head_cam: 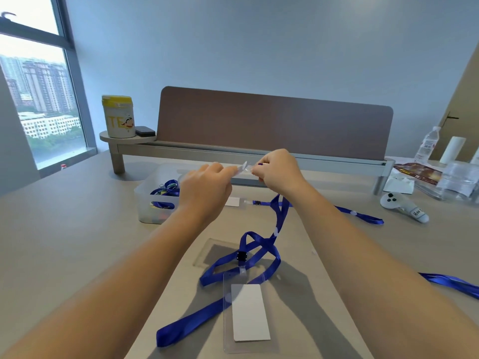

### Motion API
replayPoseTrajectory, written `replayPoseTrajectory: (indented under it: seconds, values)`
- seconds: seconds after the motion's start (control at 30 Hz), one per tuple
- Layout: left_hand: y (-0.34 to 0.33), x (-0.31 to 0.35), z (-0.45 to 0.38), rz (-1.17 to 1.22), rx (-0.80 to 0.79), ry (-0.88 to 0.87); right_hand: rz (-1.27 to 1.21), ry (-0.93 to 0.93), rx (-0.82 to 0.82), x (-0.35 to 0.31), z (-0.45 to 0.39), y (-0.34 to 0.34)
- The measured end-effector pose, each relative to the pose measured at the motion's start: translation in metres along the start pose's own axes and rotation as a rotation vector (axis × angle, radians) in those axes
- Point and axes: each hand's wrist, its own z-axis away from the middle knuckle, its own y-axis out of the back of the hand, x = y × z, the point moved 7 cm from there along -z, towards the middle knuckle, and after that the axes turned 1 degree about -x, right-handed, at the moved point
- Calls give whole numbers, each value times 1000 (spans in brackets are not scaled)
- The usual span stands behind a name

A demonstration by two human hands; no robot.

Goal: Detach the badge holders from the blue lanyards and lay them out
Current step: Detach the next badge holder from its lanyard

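Both my hands are raised above the table. My left hand (207, 186) pinches a clear badge holder (242, 170) by its edge. My right hand (278, 169) grips the clip end of a blue lanyard (281, 211), which hangs down from it to the table. Closer to me lies a second clear badge holder (248, 312) with a white card inside, still clipped to a looped blue lanyard (259, 257). Another badge holder (232, 202) and blue lanyard (363, 216) lie further back, partly hidden by my hands.
A translucent bin (155, 195) with more blue lanyards stands at the left. A monitor shelf (233, 151) carries a yellow-lidded canister (118, 116). At the right are a white controller (403, 203), a water bottle (427, 145) and plastic bags (456, 180). A further blue lanyard (451, 282) trails off right.
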Motion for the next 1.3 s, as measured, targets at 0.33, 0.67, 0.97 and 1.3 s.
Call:
replayPoseTrajectory:
  seconds: [0.33, 0.67, 0.97, 1.3]
  values:
    - [5, 2, -16, 186, -42, 149, 607, 430, 247, -33, 6, 19]
    - [21, 0, -31, 134, 32, 134, 482, 392, 227, -35, -8, 25]
    - [2, 0, -45, 90, -127, 205, 649, 429, 153, -34, -16, 19]
    - [-9, -1, -48, -80, -157, 131, 94, -8, -117, 18, -36, 17]
